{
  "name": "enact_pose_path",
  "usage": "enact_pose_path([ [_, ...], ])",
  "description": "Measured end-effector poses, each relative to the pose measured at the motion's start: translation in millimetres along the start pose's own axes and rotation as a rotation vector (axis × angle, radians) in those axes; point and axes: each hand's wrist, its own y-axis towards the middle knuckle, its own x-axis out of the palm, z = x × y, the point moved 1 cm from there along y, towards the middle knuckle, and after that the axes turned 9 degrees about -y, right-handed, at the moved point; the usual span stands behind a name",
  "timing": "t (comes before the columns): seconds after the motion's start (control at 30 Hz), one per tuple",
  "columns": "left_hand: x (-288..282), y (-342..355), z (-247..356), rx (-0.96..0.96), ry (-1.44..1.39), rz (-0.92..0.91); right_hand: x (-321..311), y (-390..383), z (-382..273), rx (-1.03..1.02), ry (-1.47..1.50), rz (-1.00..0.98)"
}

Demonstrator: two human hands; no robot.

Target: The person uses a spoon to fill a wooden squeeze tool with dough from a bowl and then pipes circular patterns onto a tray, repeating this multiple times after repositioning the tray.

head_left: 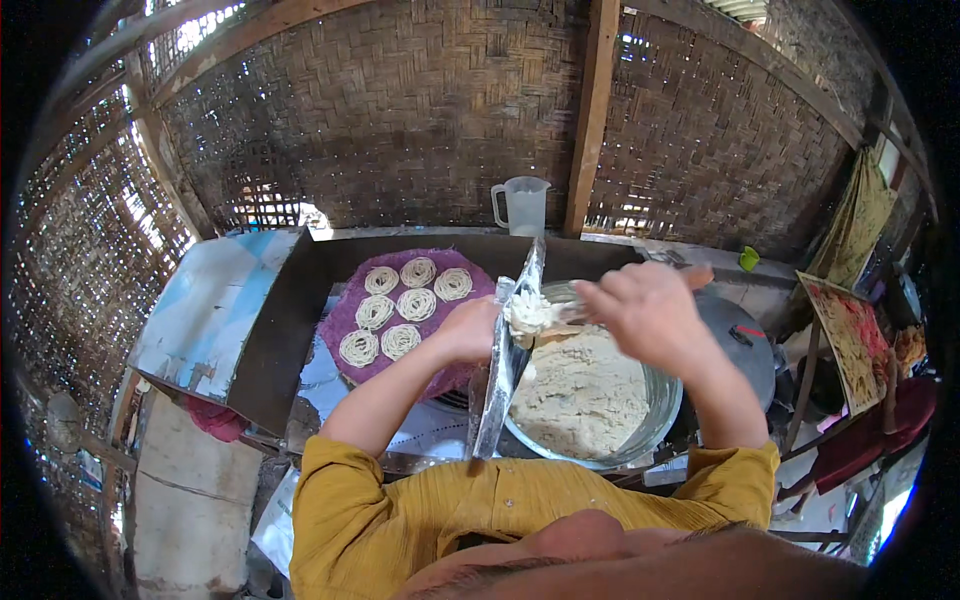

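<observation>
Left hand (pixel 468 330): fingers partly curled, grasping the left side of a long, narrow implement (pixel 501 395) at its upper middle; part of the grip is hidden behind the implement. Right hand (pixel 645 315): folded around a handled tool (pixel 698 275), whose brown, rounded handle end projects on the right side of the fist. The tool's other end points left, toward a lump of dough (pixel 532 314) at the implement's opening; its exact form is obscured by the fingers and slight blur.

The long implement stands between the two hands, beside the left rim of a basin (pixel 664 420). Its long axis runs from the person's body toward the far wall, the far end leaning slightly right. Its surface is grey and smeared with white; whether it is wood or metal cannot be told.

The basin is round, smooth and metallic, and contains pale, crumbly dough (pixel 585 390) with a coarse, broken surface. To the left, seven pale, ring-shaped coils (pixel 416 305) of thin strands lie on a roughly round purple cloth (pixel 338 312) of soft texture. Beyond stands a translucent pitcher (pixel 525 207) with a side handle, before a wall (pixel 420 120) of plaited strips.
</observation>
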Motion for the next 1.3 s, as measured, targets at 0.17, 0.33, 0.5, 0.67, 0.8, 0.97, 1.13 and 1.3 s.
enact_pose_path([
  [0.17, -2.2, 2.0, -23.6, -0.071, -0.069, 0.074, 6.5, -1.8, -35.2, -0.152, -0.209, 0.099],
  [0.33, -3.2, -7.2, -55.4, -0.125, -0.153, 0.191, -28.3, -26.2, 9.9, 0.151, -0.041, 0.274],
  [0.5, 6.0, 1.7, -58.6, -0.087, -0.017, 0.076, -27.9, -19.0, 15.9, 0.195, -0.051, 0.265],
  [0.67, -2.9, 0.4, -23.6, -0.149, 0.058, -0.049, -15.3, -15.7, 3.8, 0.042, -0.059, 0.166],
  [0.8, 2.8, 9.7, -12.0, -0.205, 0.059, -0.112, 10.2, -6.6, -24.6, -0.038, -0.096, 0.125],
  [0.97, 4.3, 13.6, -46.9, -0.135, 0.001, -0.033, 7.3, -19.7, -11.3, 0.080, -0.035, 0.112],
  [1.13, -9.5, 8.3, -59.0, -0.024, -0.272, 0.131, 19.3, -51.3, 6.5, 0.403, 0.114, 0.173],
  [1.3, 2.2, 18.0, -74.1, 0.060, -0.625, 0.038, 61.0, -60.3, 0.2, 0.575, 0.412, 0.123],
])
